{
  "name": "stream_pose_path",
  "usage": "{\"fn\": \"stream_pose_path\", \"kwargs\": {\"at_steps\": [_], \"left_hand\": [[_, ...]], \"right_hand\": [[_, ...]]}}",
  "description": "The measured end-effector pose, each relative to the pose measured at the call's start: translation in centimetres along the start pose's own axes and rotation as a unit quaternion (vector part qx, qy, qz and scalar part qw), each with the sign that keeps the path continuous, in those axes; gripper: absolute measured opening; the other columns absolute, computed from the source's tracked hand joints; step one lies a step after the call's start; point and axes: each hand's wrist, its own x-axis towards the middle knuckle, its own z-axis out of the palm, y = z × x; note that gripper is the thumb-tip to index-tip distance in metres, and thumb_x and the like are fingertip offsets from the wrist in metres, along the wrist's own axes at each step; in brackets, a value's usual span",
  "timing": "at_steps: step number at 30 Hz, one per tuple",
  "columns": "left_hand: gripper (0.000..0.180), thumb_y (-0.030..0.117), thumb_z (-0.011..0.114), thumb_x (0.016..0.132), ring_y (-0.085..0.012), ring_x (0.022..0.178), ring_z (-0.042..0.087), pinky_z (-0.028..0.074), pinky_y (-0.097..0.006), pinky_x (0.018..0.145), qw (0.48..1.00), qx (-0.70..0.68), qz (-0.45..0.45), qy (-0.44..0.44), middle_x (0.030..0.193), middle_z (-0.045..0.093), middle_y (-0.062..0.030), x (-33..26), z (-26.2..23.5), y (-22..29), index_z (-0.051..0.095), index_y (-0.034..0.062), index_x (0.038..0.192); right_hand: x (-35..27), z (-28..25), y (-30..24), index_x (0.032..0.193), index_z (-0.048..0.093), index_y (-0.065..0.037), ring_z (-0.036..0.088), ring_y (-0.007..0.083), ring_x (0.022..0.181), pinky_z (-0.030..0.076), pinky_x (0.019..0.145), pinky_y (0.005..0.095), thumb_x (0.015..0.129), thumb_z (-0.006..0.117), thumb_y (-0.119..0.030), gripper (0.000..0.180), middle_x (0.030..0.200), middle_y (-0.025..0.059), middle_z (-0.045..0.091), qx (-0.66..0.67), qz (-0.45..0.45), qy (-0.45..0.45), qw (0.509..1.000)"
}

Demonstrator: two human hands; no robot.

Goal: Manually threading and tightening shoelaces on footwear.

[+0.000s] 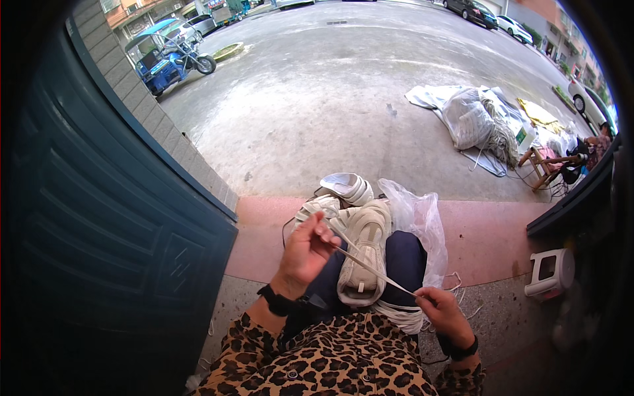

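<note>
Hands pull a flat shoelace (373, 269) tight over the cream shoe (363, 254) on our lap: left hand (305, 253) pinches one end, right hand (444, 310) the other.

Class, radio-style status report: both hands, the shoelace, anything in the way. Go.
Left hand and right hand pinch the white shoelace taut between them. Beige shoe on lap beneath. Nothing blocking.
</note>
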Motion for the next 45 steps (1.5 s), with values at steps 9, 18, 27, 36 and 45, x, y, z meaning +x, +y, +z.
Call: {"fn": "stream_pose_path", "kwargs": {"at_steps": [9, 18, 27, 36, 45], "left_hand": [[0.015, 0.019, 0.043, 0.094, -0.0118, 0.061, 0.043, 0.040, -0.029, 0.064, 0.996, 0.017, 0.063, 0.068, 0.066, 0.044, 0.0006, 0.8, -2.4, 1.3, 0.052, 0.0068, 0.096], [0.017, 0.020, 0.042, 0.095, -0.0122, 0.060, 0.042, 0.040, -0.030, 0.063, 0.989, 0.043, 0.101, 0.104, 0.066, 0.044, 0.0001, 0.5, -3.2, 0.8, 0.052, 0.0065, 0.095], [0.023, 0.021, 0.050, 0.092, -0.0026, 0.046, 0.035, 0.028, -0.020, 0.042, 0.869, 0.491, -0.056, 0.000, 0.055, 0.041, 0.0057, 0.7, -1.2, -7.8, 0.060, 0.0006, 0.093], [0.031, 0.025, 0.045, 0.094, -0.0037, 0.047, 0.039, 0.031, -0.021, 0.043, 0.783, 0.612, -0.099, -0.049, 0.054, 0.047, 0.0032, -0.6, -0.3, -9.5, 0.059, 0.0010, 0.082], [0.039, -0.001, 0.064, 0.063, -0.0288, 0.094, 0.048, 0.041, -0.036, 0.078, 0.460, 0.834, 0.235, -0.191, 0.097, 0.053, -0.0106, -2.2, -3.5, -7.1, 0.055, 0.0061, 0.101]], "right_hand": [[0.3, -2.8, 6.2, 0.086, 0.061, -0.002, 0.060, 0.0351, 0.075, 0.047, 0.065, 0.0404, 0.081, 0.057, -0.011, 0.011, 0.080, 0.0168, 0.062, -0.291, -0.005, 0.098, 0.952], [-0.1, -3.7, 9.8, 0.085, 0.061, -0.003, 0.059, 0.0341, 0.078, 0.046, 0.068, 0.0413, 0.081, 0.055, -0.011, 0.011, 0.084, 0.0150, 0.062, -0.389, 0.074, 0.113, 0.911], [5.2, 3.7, 4.6, 0.101, 0.060, 0.003, 0.059, 0.0164, 0.090, 0.044, 0.082, 0.0301, 0.094, 0.045, -0.023, 0.031, 0.094, 0.0081, 0.064, 0.161, 0.028, 0.006, 0.986], [7.3, 7.4, 2.1, 0.104, 0.058, 0.003, 0.058, 0.0113, 0.080, 0.046, 0.076, 0.0232, 0.092, 0.051, -0.021, 0.028, 0.090, 0.0060, 0.062, 0.491, 0.111, 0.014, 0.864], [8.6, -2.0, 3.3, 0.113, 0.048, 0.001, 0.057, 0.0118, 0.061, 0.049, 0.059, 0.0231, 0.093, 0.049, -0.015, 0.026, 0.071, 0.0035, 0.057, 0.349, -0.020, 0.233, 0.908]]}}
